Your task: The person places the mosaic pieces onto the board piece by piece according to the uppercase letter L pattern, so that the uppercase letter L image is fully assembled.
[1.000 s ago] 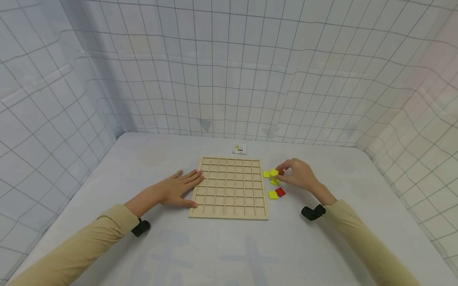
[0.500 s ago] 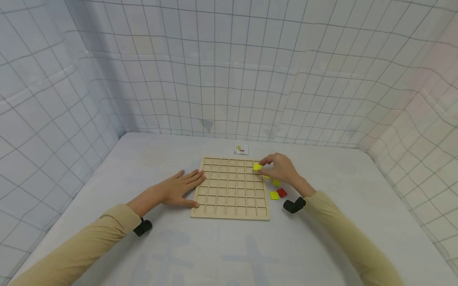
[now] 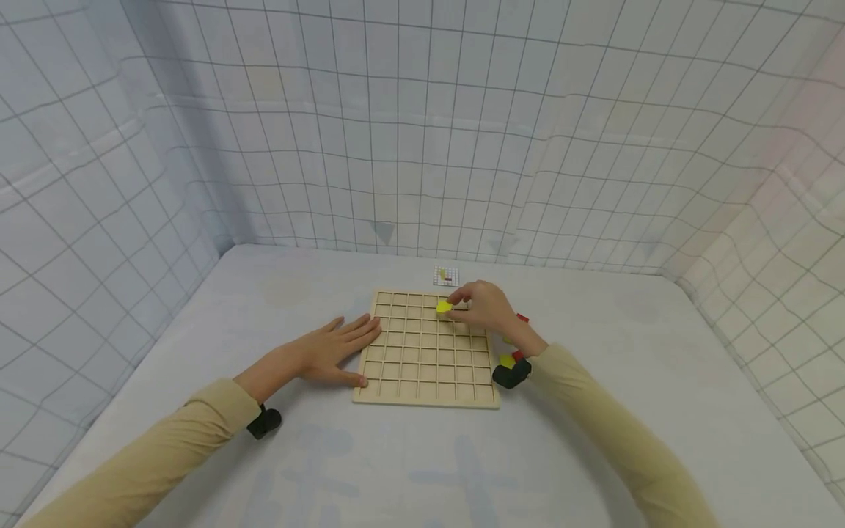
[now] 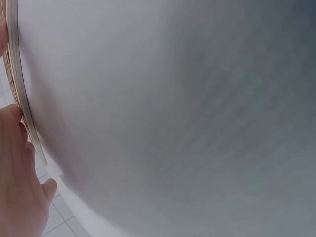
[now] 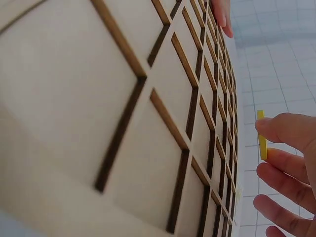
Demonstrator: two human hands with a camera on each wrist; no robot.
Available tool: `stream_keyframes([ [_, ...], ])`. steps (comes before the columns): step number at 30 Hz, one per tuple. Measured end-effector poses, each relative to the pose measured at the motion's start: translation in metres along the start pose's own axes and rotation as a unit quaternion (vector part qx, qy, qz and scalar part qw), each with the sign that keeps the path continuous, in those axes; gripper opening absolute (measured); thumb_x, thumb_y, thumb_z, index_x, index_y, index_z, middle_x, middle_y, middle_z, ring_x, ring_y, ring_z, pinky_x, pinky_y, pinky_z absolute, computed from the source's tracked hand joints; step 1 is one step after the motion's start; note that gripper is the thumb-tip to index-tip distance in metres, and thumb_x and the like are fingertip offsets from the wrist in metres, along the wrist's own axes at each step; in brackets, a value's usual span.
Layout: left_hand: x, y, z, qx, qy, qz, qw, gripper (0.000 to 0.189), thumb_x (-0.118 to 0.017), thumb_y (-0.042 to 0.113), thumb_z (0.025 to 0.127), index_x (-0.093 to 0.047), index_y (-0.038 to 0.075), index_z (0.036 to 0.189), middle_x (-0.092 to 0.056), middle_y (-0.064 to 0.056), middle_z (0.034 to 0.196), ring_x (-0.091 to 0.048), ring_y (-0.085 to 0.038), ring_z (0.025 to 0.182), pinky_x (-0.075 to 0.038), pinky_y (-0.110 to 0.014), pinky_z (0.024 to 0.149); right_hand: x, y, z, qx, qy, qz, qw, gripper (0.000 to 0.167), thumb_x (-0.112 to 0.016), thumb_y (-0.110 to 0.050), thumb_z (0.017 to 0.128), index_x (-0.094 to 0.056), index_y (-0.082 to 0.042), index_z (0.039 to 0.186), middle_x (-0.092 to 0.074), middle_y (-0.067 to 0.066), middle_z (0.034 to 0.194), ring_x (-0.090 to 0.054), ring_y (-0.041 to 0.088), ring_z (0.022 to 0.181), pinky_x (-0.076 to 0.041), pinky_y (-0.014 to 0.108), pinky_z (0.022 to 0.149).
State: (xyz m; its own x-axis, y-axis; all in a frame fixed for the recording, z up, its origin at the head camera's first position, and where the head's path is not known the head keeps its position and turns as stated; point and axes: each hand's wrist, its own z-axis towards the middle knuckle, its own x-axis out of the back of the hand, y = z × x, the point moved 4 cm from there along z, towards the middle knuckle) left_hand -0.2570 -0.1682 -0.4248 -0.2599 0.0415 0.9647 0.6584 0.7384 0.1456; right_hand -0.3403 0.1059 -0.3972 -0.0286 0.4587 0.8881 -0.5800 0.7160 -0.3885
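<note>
A pale wooden grid board (image 3: 409,355) lies flat on the table. My left hand (image 3: 330,353) rests along its left edge, fingers straight and spread, the fingertips on the rim. Over the board's far rows, right of the middle, my right hand (image 3: 484,306) pinches a square yellow tile (image 3: 443,307) between thumb and fingers. In the right wrist view that thin yellow tile (image 5: 262,149) is seen edge-on, raised above the board, with the other fingers loosely bent. Beside the board's right edge lie a yellow tile (image 3: 506,361) and red tiles (image 3: 523,317), partly hidden by my right wrist.
A small printed card (image 3: 446,276) with a grid and coloured squares lies beyond the board's far edge. White cloth with dark grid lines (image 3: 422,132) hangs behind and at both sides of the white table (image 3: 396,462). A dark wrist camera (image 3: 511,374) hangs by the right sleeve.
My right hand has carried the yellow tile leftward from the loose tiles, past the right rim, to above the far rows. A second red tile now shows behind the wrist. The left hand stays put.
</note>
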Motion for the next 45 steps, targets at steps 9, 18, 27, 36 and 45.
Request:
stream_keyframes([
  [9,0.003,0.003,0.001,-0.008,-0.007,0.0,0.9999,0.098,-0.049,0.068,0.087,-0.013,0.008,0.155,-0.007,-0.01,0.163,-0.007,-0.029,0.151,-0.009,-0.059,0.118,-0.011,-0.011,0.016,-0.002,-0.015,-0.006,0.9999,0.03,-0.075,-0.037,0.081,-0.077,-0.013,0.099,-0.075,0.0,0.095,-0.064,0.017,0.088,-0.053,0.033,0.078],
  [18,0.005,0.002,0.004,-0.007,-0.013,0.001,0.9999,0.1,-0.05,0.07,0.086,-0.013,0.009,0.155,-0.007,-0.009,0.163,-0.007,-0.029,0.151,-0.009,-0.059,0.118,-0.021,-0.02,0.028,-0.006,-0.041,0.0,0.9991,0.033,-0.076,-0.04,0.081,-0.077,-0.014,0.102,-0.075,0.0,0.1,-0.065,0.016,0.09,-0.053,0.031,0.078],
  [27,0.004,0.004,0.002,-0.015,-0.007,-0.006,0.9998,0.1,-0.053,0.068,0.085,-0.014,0.008,0.155,-0.009,-0.01,0.163,-0.009,-0.03,0.15,-0.011,-0.061,0.117,-0.031,-0.022,0.028,-0.022,-0.059,0.005,0.998,0.029,-0.075,-0.035,0.083,-0.076,-0.015,0.103,-0.075,-0.001,0.1,-0.066,0.015,0.089,-0.054,0.03,0.077],
  [36,0.005,0.004,0.002,-0.014,-0.009,-0.004,0.9998,0.1,-0.053,0.068,0.085,-0.013,0.008,0.155,-0.009,-0.009,0.163,-0.009,-0.03,0.15,-0.011,-0.061,0.117,-0.033,-0.025,0.032,-0.015,-0.066,0.005,0.9977,0.029,-0.075,-0.035,0.083,-0.076,-0.014,0.102,-0.074,0.0,0.1,-0.064,0.014,0.084,-0.051,0.034,0.091],
  [45,0.004,0.002,0.003,-0.012,-0.011,-0.005,0.9999,0.101,-0.051,0.069,0.085,-0.012,0.008,0.155,-0.008,-0.009,0.163,-0.008,-0.029,0.151,-0.011,-0.06,0.117,-0.035,-0.024,0.035,-0.015,-0.072,0.007,0.9972,0.029,-0.075,-0.036,0.083,-0.077,-0.015,0.103,-0.074,0.0,0.107,-0.06,0.013,0.08,-0.05,0.027,0.072],
])
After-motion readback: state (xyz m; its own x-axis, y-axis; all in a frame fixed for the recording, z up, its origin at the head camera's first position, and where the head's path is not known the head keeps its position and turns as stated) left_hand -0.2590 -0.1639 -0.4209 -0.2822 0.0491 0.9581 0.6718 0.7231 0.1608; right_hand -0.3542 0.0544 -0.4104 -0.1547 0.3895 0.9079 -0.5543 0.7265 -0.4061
